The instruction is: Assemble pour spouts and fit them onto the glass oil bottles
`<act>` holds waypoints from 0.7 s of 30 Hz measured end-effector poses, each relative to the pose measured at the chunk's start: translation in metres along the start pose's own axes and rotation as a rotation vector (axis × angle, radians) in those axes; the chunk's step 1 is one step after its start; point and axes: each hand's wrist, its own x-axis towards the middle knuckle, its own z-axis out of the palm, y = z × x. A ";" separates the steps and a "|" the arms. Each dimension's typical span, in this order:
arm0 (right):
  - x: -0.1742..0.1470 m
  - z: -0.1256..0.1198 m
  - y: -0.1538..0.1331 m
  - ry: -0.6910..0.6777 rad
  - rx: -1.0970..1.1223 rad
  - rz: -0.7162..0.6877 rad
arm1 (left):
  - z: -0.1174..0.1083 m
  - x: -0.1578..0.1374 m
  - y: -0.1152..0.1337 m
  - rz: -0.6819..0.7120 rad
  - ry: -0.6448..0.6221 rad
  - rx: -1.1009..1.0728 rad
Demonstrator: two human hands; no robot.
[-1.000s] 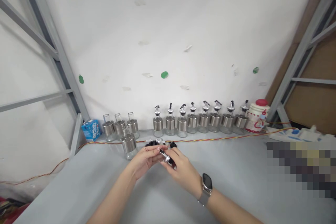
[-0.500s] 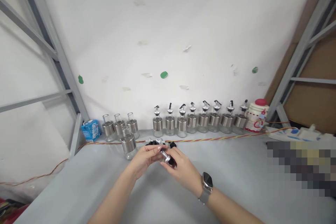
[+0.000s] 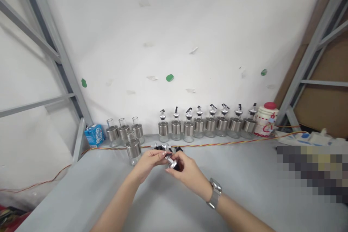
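Between my two hands is a bottle pourer (image 3: pixel 172 163), silver with a black stopper end and a black flap on its spout. My left hand (image 3: pixel 149 164) pinches the spout end with thumb and fingers. Wrapped round the stopper end, my right hand (image 3: pixel 188 168) hides part of it. Just beyond my fingers, more pourers (image 3: pixel 162 147) lie on the table, partly covered by my hands. An open glass bottle (image 3: pixel 133 148) with a steel band stands to the left of my left hand.
Three more bottles without pourers (image 3: pixel 123 132) stand behind it, beside a blue drink carton (image 3: pixel 94 135). Along the wall runs a row of several bottles with pourers (image 3: pixel 199 125), ending at a white-and-red jar (image 3: pixel 265 120). A twisted cord (image 3: pixel 217 144) crosses the table; a power strip (image 3: pixel 312 137) lies right.
My right hand and wrist have turned slightly, and the pourer has tilted with them, its collar facing more upward. Both hands stay in nearly the same place.
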 end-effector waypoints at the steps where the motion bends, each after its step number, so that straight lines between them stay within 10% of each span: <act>1: 0.000 0.000 0.000 0.004 0.015 0.011 | 0.001 0.001 -0.001 0.003 0.013 0.004; 21: 0.001 -0.012 -0.002 -0.099 -0.190 -0.169 | -0.006 -0.002 0.007 0.071 0.015 0.282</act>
